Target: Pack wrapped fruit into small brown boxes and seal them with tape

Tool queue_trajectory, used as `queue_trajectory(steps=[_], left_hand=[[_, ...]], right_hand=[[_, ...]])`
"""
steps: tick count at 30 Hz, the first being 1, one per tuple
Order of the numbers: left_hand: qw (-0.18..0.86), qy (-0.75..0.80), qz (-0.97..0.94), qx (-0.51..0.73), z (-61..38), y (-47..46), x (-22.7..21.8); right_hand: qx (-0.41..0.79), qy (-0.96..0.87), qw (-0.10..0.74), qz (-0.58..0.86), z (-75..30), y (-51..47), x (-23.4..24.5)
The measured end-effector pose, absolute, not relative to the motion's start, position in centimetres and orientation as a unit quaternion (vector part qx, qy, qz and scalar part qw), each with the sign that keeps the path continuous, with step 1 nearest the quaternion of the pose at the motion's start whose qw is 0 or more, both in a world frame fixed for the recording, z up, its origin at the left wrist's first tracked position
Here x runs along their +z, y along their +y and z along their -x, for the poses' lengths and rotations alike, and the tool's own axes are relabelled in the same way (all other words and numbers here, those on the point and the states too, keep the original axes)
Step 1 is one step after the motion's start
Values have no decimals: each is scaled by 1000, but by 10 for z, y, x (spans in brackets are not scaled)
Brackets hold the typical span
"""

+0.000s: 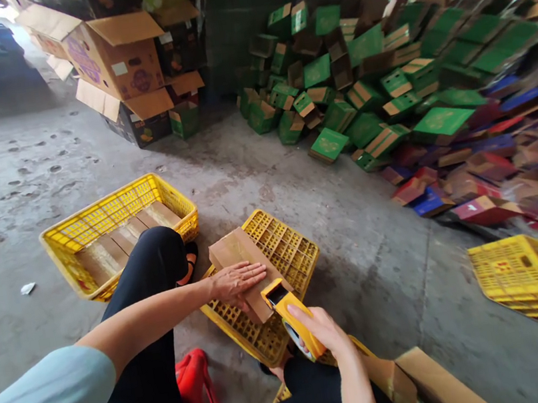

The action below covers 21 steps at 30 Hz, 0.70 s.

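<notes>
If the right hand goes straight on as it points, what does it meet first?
Led by its yellow tape dispenser, the right hand would likely meet the brown cardboard box; depth hides whether they touch.

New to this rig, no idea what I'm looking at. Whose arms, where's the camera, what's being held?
There's no robot here: both bare hands belong to one person wearing a head camera that looks forward and down. It gives this single picture.

The left hand lies flat on a cardboard carton, which rests on a yellow crate with its grid side up. The right hand grips a yellow tape dispenser, its head at the carton's near end.

Beyond the person's knee, another crate holds more cartons.
</notes>
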<state>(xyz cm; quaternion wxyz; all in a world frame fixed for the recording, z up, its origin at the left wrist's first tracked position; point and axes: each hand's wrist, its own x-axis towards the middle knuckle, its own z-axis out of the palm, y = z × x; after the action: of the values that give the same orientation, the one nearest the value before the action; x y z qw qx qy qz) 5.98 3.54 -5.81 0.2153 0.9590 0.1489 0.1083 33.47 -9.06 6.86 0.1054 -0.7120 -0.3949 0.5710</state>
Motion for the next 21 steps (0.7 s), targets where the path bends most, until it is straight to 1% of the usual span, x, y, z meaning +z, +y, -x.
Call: queue_trajectory(steps=[7,15,21], left_hand=[[196,169,-964,64,-75,20,-50],[215,138,-963,83,-82,10,-52],[212,139,-966,59,-81,14,-50]], right_hand=[[562,-392,97,722,-331,-85,66],[554,-379,92,736,-329,-87,66],[574,-377,101,720,-330,-89,66]])
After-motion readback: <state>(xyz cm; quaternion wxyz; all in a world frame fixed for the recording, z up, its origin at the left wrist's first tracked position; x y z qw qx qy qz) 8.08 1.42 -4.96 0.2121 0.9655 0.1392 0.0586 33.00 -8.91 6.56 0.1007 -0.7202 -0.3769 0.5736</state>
